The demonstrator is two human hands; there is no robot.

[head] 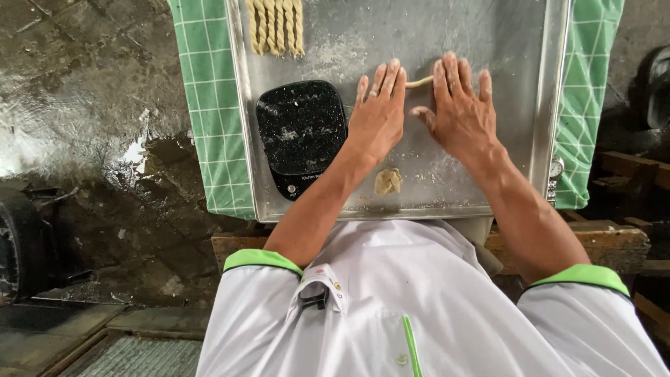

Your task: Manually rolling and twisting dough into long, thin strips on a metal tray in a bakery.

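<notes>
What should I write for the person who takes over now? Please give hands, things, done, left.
Left hand: flat, fingers on the dough rope.
Right hand: flat on the rope's other end.
Things: dough lump near the tray front edge; black scale at left; twisted sticks at the top.
Done: several twisted sticks.
Left: the rope is untwisted, the lump unrolled.

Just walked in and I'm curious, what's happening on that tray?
A person is rolling a thin dough rope under both flat palms, left hand and right hand, on a floured metal tray. Twisted dough sticks lie at the far edge, a black scale sits left, and a dough lump waits near the front.
</notes>
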